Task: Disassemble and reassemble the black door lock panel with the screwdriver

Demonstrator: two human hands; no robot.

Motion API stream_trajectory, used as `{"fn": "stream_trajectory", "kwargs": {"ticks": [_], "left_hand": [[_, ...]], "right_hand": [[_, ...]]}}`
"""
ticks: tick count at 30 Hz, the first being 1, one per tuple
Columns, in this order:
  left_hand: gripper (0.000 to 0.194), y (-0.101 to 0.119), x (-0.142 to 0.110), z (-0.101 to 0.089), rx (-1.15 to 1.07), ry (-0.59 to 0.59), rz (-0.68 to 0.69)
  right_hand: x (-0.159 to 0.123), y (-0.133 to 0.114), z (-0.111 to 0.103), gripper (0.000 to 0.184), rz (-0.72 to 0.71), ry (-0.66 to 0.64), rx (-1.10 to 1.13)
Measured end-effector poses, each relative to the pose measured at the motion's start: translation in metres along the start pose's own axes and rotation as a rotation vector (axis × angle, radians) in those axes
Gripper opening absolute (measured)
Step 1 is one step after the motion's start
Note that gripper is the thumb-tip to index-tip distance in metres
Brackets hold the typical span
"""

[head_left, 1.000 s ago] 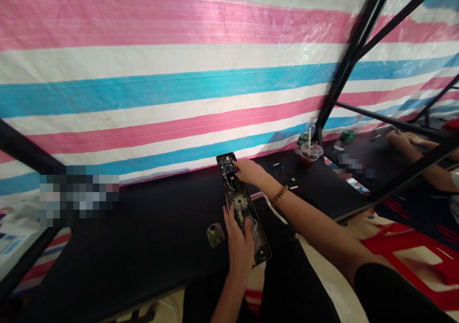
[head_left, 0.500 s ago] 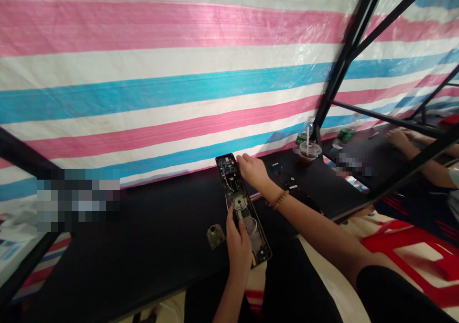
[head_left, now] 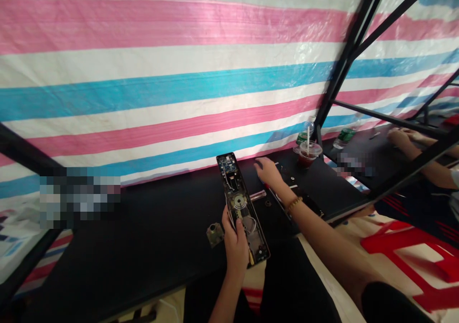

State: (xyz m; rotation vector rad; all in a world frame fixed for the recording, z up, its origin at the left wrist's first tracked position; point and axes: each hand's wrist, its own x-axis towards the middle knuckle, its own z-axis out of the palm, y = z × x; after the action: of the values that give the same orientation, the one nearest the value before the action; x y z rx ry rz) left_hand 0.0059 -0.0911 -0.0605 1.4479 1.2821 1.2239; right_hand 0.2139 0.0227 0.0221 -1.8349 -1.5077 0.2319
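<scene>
A long black lock body [head_left: 241, 207] lies open on the black table [head_left: 143, 237], with a circuit board at its far end and a round metal mechanism in the middle. My left hand [head_left: 235, 239] is closed round its near end. My right hand [head_left: 267, 171] hovers over the table to the right of the lock body, fingers spread, holding nothing, above a flat black plate [head_left: 287, 179]. A bead bracelet [head_left: 294, 203] sits on my right wrist.
A small round metal part [head_left: 215, 233] lies left of the lock body. A metal lever handle [head_left: 258, 196] rests right of it. An iced drink cup [head_left: 308, 153] and bottles stand at the back right. Another person's hands [head_left: 403, 136] work at the neighbouring table. Striped tarpaulin hangs behind.
My right hand has left the far end of the lock body and moved right, over the black plate. My left hand has kept its hold on the near end.
</scene>
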Motion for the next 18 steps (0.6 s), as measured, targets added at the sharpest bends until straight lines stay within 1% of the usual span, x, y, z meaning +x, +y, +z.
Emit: {"fn": "stream_trajectory", "kwargs": {"ticks": [3, 4, 6, 7, 9, 10, 12, 14, 15, 16, 18], "left_hand": [[0.051, -0.002, -0.001, -0.001, -0.01, 0.019, -0.014], [0.051, -0.003, -0.003, -0.002, -0.009, 0.021, -0.017], [0.053, -0.004, -0.007, -0.004, -0.016, 0.007, -0.037], [0.053, -0.003, -0.008, -0.006, -0.022, -0.003, -0.045], [0.051, -0.001, -0.006, -0.015, -0.022, -0.004, -0.031], [0.049, 0.001, 0.0, -0.024, -0.007, 0.013, -0.001], [0.042, 0.007, 0.022, -0.053, 0.073, 0.087, 0.092], [0.035, 0.011, 0.06, -0.096, 0.248, 0.225, 0.209], [0.031, 0.012, 0.083, -0.121, 0.37, 0.319, 0.221], [0.028, 0.012, 0.108, -0.147, 0.508, 0.443, 0.178], [0.03, 0.009, 0.154, -0.197, 0.593, 0.581, 0.089]], "right_hand": [[-0.049, -0.012, 0.037, 0.034, -0.044, -0.064, 0.142], [-0.065, -0.014, 0.049, 0.04, -0.05, -0.078, 0.214], [-0.09, -0.016, 0.068, 0.055, 0.01, -0.044, 0.581], [-0.099, -0.014, 0.075, 0.062, 0.059, -0.031, 0.713], [-0.11, -0.008, 0.082, 0.068, 0.182, -0.044, 0.884], [-0.113, -0.004, 0.083, 0.069, 0.237, -0.06, 0.927], [-0.114, 0.003, 0.082, 0.065, 0.296, -0.073, 0.965], [-0.115, 0.006, 0.08, 0.061, 0.312, -0.059, 0.973], [-0.115, 0.006, 0.079, 0.059, 0.312, -0.049, 0.973], [-0.115, 0.006, 0.079, 0.058, 0.308, -0.042, 0.973], [-0.116, 0.005, 0.078, 0.056, 0.295, -0.04, 0.97]]}}
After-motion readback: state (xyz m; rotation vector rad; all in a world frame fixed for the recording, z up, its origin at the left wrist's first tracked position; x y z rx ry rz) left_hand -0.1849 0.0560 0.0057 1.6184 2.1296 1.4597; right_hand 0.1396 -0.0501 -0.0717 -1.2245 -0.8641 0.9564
